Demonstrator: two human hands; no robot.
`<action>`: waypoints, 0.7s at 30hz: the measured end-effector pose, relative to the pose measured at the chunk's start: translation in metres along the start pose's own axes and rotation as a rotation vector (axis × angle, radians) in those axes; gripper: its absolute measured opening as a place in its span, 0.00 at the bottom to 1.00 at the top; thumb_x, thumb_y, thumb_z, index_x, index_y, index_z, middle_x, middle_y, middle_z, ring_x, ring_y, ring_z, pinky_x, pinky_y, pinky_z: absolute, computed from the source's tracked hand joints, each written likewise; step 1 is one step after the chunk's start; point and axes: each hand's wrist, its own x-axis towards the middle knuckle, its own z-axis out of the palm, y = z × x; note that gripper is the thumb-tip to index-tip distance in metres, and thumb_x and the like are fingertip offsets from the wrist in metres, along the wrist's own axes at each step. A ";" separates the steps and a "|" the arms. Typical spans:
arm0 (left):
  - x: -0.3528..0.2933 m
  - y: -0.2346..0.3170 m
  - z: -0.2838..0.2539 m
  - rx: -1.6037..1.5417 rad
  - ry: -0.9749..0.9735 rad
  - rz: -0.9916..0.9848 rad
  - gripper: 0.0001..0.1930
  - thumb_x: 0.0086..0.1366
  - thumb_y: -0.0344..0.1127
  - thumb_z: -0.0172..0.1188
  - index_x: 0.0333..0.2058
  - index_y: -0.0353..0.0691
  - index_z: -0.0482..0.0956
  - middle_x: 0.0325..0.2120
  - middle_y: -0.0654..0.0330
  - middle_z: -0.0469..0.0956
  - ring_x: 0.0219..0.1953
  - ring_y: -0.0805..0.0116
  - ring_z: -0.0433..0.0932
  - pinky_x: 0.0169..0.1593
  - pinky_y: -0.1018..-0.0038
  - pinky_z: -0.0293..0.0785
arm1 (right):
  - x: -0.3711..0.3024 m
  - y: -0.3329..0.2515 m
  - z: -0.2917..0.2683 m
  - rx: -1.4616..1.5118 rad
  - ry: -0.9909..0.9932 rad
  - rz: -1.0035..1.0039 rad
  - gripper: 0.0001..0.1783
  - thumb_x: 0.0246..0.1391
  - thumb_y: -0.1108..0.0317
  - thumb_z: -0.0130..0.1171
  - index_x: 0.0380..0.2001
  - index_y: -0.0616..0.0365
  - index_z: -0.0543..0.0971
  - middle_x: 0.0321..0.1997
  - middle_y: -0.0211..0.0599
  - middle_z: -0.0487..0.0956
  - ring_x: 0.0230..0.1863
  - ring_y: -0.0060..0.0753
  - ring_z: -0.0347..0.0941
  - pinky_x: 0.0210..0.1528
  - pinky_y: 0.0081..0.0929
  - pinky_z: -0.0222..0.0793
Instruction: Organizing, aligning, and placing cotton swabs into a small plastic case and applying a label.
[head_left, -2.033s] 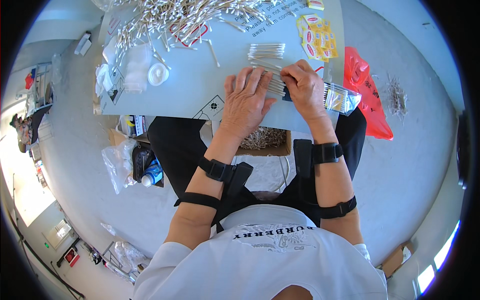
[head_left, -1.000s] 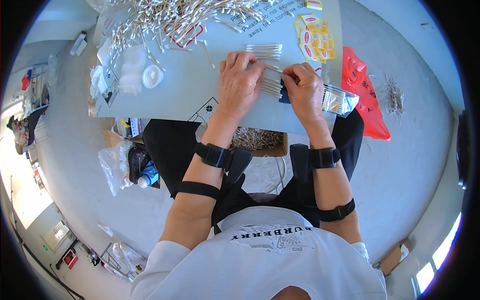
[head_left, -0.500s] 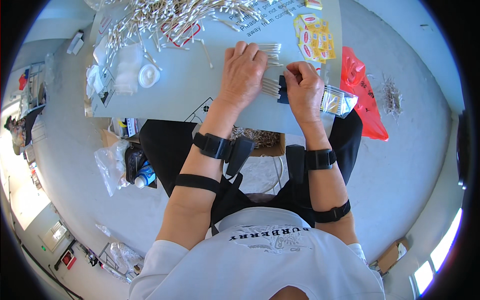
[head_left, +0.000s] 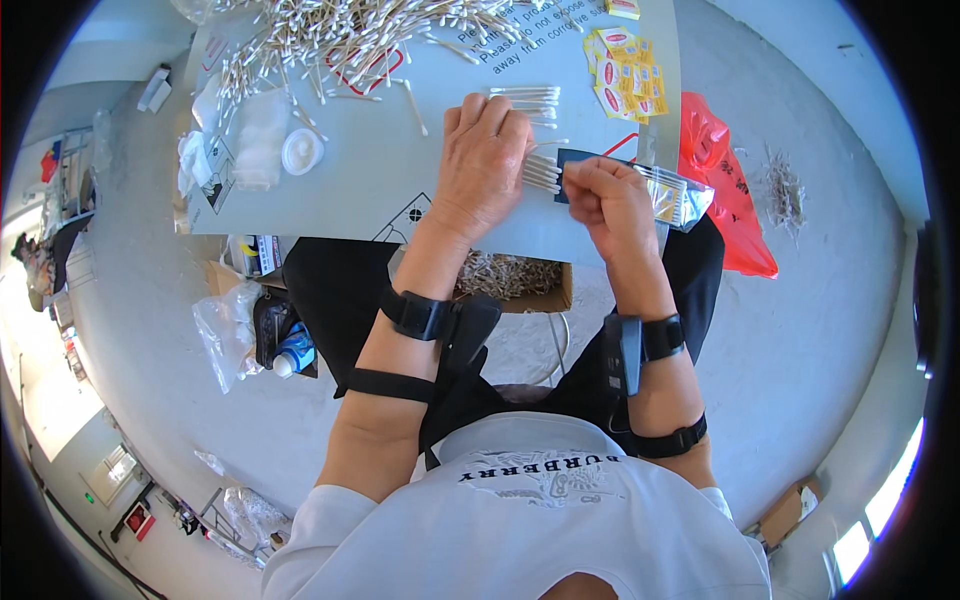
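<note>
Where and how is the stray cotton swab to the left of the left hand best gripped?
Probably mid-shaft, pinching the stray cotton swab from above, coming from the right: its slim shaft lies flat, pointing roughly toward the person, with the cotton swab pile beyond it and the left hand to its right.

The worktop [head_left: 330, 205] is pale grey-blue with red and black print; the cotton swabs [head_left: 541, 175] are white-tipped on pale sticks; the sachets [head_left: 628, 76] are yellow with red ovals; the bag [head_left: 718, 190] is red with dark markings; the shirt [head_left: 520, 535] white with black and grey print; the arm straps [head_left: 392, 385] black.
</note>
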 end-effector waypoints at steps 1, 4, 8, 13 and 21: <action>0.000 -0.002 0.000 -0.004 -0.007 0.011 0.08 0.54 0.27 0.63 0.28 0.44 0.72 0.31 0.62 0.71 0.41 0.58 0.69 0.46 0.63 0.63 | -0.006 -0.001 -0.007 -0.179 -0.123 0.056 0.12 0.50 0.70 0.69 0.18 0.61 0.79 0.18 0.31 0.76 0.17 0.15 0.64 0.18 0.16 0.56; 0.002 -0.006 0.004 0.030 -0.048 0.045 0.06 0.51 0.28 0.63 0.26 0.42 0.74 0.29 0.62 0.71 0.41 0.60 0.70 0.45 0.64 0.63 | -0.029 0.004 -0.013 -0.735 -0.408 0.061 0.10 0.48 0.68 0.68 0.20 0.61 0.79 0.20 0.32 0.77 0.17 0.20 0.66 0.19 0.22 0.60; 0.003 -0.015 0.007 0.045 -0.061 0.084 0.05 0.52 0.26 0.62 0.28 0.42 0.76 0.30 0.63 0.72 0.42 0.60 0.70 0.45 0.64 0.63 | -0.066 0.034 -0.016 -1.551 -0.807 -0.345 0.06 0.46 0.69 0.66 0.25 0.60 0.81 0.26 0.37 0.80 0.27 0.40 0.77 0.30 0.36 0.70; -0.005 -0.021 -0.001 0.045 0.008 -0.063 0.10 0.55 0.21 0.60 0.35 0.44 0.79 0.33 0.63 0.74 0.42 0.58 0.71 0.46 0.62 0.67 | -0.068 0.020 -0.013 -1.530 -0.964 0.007 0.05 0.46 0.70 0.65 0.29 0.57 0.82 0.33 0.38 0.82 0.37 0.47 0.79 0.39 0.40 0.73; -0.005 -0.023 0.004 -0.047 0.093 -0.153 0.09 0.53 0.25 0.66 0.33 0.42 0.78 0.32 0.62 0.75 0.41 0.57 0.72 0.46 0.62 0.69 | -0.045 0.009 -0.018 -1.260 -0.942 0.025 0.06 0.47 0.70 0.66 0.26 0.61 0.81 0.23 0.38 0.79 0.27 0.37 0.77 0.32 0.33 0.70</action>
